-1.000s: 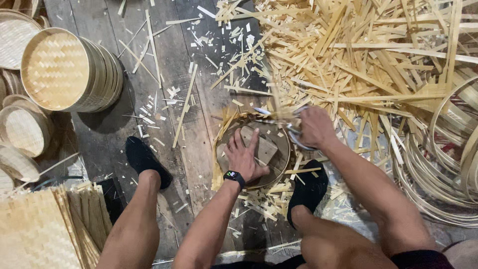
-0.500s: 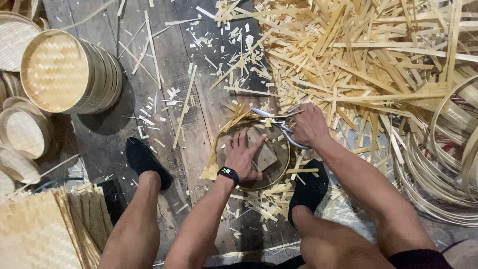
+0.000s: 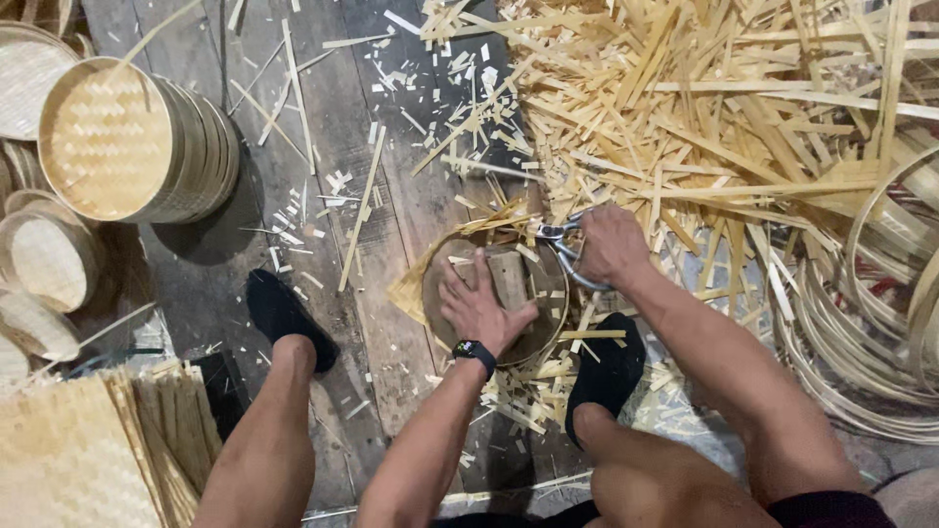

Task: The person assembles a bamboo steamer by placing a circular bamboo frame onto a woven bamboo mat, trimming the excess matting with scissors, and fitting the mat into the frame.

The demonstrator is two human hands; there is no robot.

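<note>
Nearest the camera, two bare knees frame the view, with black shoes planted on the dark plank floor. By the left knee, at the lower left corner of the floor, lies a stack of flat woven mats. Between the feet, the left hand, with a black watch on its wrist, presses flat with fingers spread apart on a small wooden block that sits on top of a round basket; strips of weave stick out from under the block past the basket's rim on the left. Just beyond, the right hand has its fingers closed around the looped handles of metal shears, whose blades point left at the basket's far rim, touching the loose strips there. Short offcuts litter the floor around the basket. To the right, near the floor's right edge, thin hoops lie piled together. Farther off, a big heap of long split strips fills the upper right. At the far left stands a stack of round woven trays on its side, with smaller lids beside it.
</note>
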